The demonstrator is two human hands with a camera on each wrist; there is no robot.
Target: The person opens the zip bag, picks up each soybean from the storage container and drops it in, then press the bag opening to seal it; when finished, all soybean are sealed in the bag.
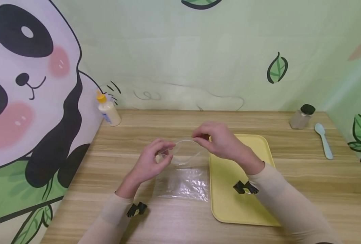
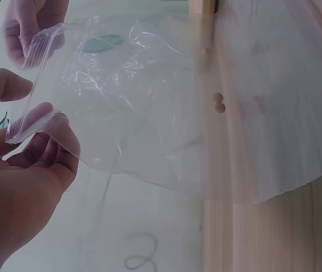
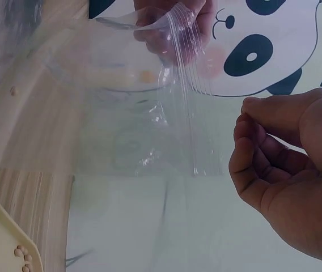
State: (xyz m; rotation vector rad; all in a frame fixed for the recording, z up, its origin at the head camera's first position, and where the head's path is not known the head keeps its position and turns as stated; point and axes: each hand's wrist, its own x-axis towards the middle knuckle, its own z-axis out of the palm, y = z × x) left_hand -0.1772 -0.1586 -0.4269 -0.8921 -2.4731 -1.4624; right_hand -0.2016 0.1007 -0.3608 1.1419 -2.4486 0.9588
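A clear zip bag (image 1: 183, 183) is held upright over the table, its mouth spread into an oval. My left hand (image 1: 151, 161) grips the bag's mouth at one corner, fingers curled at the zip edge (image 2: 28, 107). At the opposite side of the mouth is my right hand (image 1: 221, 140). In the right wrist view, the right hand (image 3: 291, 153) has thumb and forefinger tips together beside the bag (image 3: 127, 113); whether film lies between them cannot be made out. Small round brown pieces (image 2: 219, 103) show through the bag; I cannot tell if they are inside.
Right of the bag lies a yellow tray (image 1: 241, 210), partly under my right forearm, with small brown pieces (image 3: 22, 255) at one corner. A yellow-capped bottle (image 1: 109, 113) stands back left. Back right are a black-lidded jar (image 1: 301, 118) and a light blue spoon (image 1: 324, 142).
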